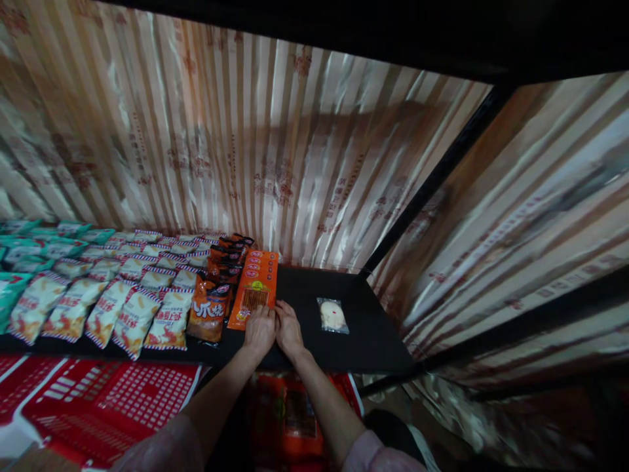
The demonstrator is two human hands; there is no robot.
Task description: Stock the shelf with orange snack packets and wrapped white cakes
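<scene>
My left hand [259, 331] and my right hand [288, 330] rest side by side, fingers together and bent down, on the black shelf [373, 341]. Both touch the near end of a long orange snack packet [255, 287] that lies flat on the shelf. I cannot make out whether the fingers grip the packet or just press on it. Left of it lies an orange bag with white lettering [210, 312], with more dark orange bags [227, 259] behind. A small clear packet holding a pale round cake [333, 315] lies to the right of my right hand.
Rows of white, red and yellow snack bags [122, 295] and green bags [29, 252] fill the shelf's left part. A striped curtain [246, 151] hangs behind and on the right. Red printed sheets [93, 400] and orange packets [295, 410] lie below the shelf.
</scene>
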